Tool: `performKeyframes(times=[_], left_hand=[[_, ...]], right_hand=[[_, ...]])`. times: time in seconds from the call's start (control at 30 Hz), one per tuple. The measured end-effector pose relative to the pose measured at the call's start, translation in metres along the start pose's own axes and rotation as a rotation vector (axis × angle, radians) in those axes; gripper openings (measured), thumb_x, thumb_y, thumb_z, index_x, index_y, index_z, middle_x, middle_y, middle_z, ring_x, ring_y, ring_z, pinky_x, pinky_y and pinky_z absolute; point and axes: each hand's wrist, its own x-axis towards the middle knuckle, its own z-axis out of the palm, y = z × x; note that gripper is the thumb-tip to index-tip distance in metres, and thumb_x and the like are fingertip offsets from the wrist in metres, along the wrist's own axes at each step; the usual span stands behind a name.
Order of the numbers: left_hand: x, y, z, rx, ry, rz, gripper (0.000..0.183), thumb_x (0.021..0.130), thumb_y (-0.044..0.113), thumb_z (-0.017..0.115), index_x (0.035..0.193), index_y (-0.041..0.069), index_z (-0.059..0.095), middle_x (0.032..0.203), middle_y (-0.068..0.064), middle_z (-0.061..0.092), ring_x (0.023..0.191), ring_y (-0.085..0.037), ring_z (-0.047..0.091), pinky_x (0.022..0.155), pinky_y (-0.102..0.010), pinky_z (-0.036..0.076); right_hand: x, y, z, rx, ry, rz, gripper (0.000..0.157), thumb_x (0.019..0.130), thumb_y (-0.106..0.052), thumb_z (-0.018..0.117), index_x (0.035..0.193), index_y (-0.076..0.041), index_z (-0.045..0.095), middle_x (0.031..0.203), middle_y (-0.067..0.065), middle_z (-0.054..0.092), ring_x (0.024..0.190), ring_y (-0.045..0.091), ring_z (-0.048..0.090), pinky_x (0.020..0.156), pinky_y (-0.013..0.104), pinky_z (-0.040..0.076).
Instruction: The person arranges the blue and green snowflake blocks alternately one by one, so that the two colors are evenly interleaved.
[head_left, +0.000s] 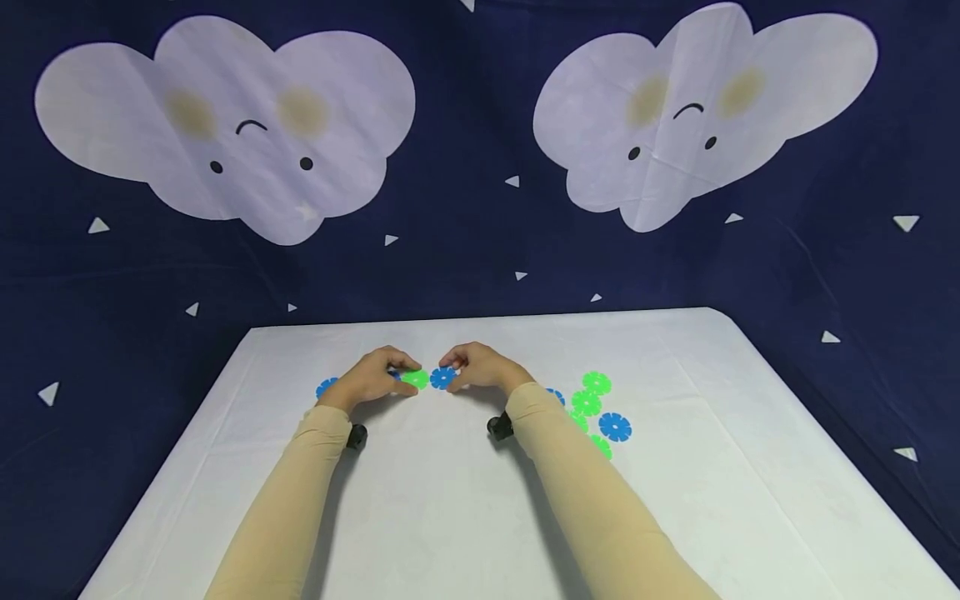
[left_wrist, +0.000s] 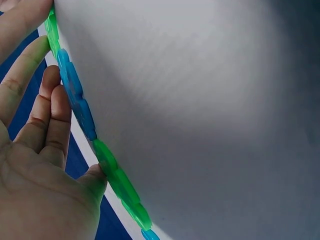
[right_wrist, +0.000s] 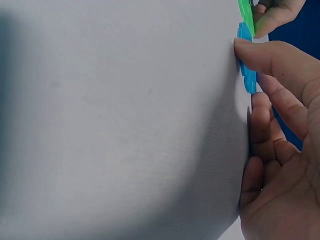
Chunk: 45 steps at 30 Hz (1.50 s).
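Near the far side of the table, my left hand (head_left: 372, 377) pinches a green notched disc (head_left: 417, 380) between thumb and fingers. In the left wrist view this disc ends a row in which a blue disc (left_wrist: 77, 95), a green disc (left_wrist: 122, 185) and another blue disc (left_wrist: 150, 234) follow edge to edge. My right hand (head_left: 483, 367) holds a blue notched disc (head_left: 442, 378) by thumb and fingertips. It meets the green disc edge to edge in the right wrist view; whether their notches interlock I cannot tell. My left hand covers part of the row in the head view.
Loose green discs (head_left: 587, 403) and blue discs (head_left: 615, 427) lie to the right, partly behind my right sleeve (head_left: 577, 475). A white cloth covers the table (head_left: 420, 517). Behind its far edge hangs a dark blue curtain (head_left: 465, 275) with cloud prints.
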Motion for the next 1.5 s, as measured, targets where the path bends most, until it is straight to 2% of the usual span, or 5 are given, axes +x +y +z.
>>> performKeyframes(times=[0.27,0.63,0.87,1.2,1.5], left_hand=[[0.001,0.001,-0.003,0.001,-0.002,0.018,0.044,0.086,0.019,0.09,0.127,0.006,0.077,0.134,-0.016,0.069,0.13,-0.038,0.059,0.119,-0.058,0.045],[0.001,0.004,-0.005,0.002,-0.002,0.014,0.045,0.086,0.019,0.091,0.127,0.006,0.077,0.134,-0.016,0.068,0.13,-0.038,0.059,0.118,-0.059,0.045],[0.001,0.003,-0.003,-0.006,-0.006,0.01,0.044,0.086,0.018,0.09,0.127,0.006,0.077,0.134,-0.016,0.068,0.131,-0.038,0.059,0.119,-0.059,0.045],[0.001,0.001,-0.001,0.034,-0.012,0.027,0.049,0.087,0.022,0.09,0.131,0.005,0.074,0.134,-0.017,0.069,0.131,-0.039,0.057,0.119,-0.06,0.044],[0.001,0.002,0.0,0.062,-0.023,0.032,0.051,0.087,0.028,0.09,0.131,0.007,0.074,0.134,-0.016,0.068,0.129,-0.039,0.058,0.116,-0.059,0.046]], right_hand=[[-0.001,-0.002,0.0,0.033,0.013,0.002,0.046,0.088,-0.01,0.085,0.132,-0.008,0.072,0.105,-0.002,0.059,0.097,0.011,0.051,0.087,0.023,0.044],[0.0,-0.001,0.001,0.057,0.022,-0.024,0.046,0.088,-0.007,0.084,0.132,-0.005,0.072,0.101,-0.004,0.056,0.095,0.009,0.049,0.085,0.021,0.042],[-0.002,-0.003,0.002,0.042,0.024,-0.02,0.046,0.088,-0.008,0.084,0.133,-0.006,0.073,0.103,-0.003,0.059,0.097,0.01,0.05,0.087,0.021,0.043],[-0.002,-0.004,0.004,0.019,0.021,-0.028,0.045,0.089,-0.01,0.084,0.133,-0.007,0.072,0.105,-0.002,0.061,0.099,0.01,0.052,0.089,0.022,0.044],[-0.009,-0.007,-0.008,-0.042,-0.02,-0.036,0.047,0.094,-0.019,0.081,0.139,-0.011,0.069,0.112,0.004,0.067,0.102,0.013,0.058,0.095,0.028,0.048]])
